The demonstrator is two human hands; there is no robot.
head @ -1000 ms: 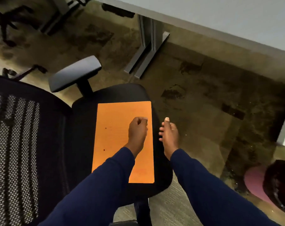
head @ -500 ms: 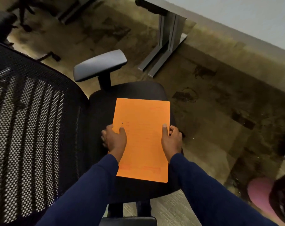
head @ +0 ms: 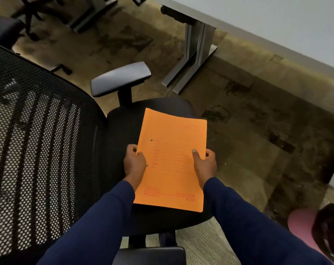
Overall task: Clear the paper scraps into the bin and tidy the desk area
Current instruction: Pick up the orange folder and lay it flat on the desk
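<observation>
- We look down on a black office chair standing on mottled brown carpet; a pale desk on grey metal legs runs along the far side.
- Over the chair's seat, our left hand and right hand each clamp a long edge of the orange folder, thumbs on top.
- The folder is flat, rectangular card with faint red print; the chair's back is perforated mesh.

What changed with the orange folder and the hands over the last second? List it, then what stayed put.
Both hands took hold of the orange folder: the left hand grips its left edge, the right hand its right edge. A second ago the folder lay flat on the chair seat with both hands above it, not holding it; now it looks raised off the seat. The chair and the desk leg stayed put.
</observation>
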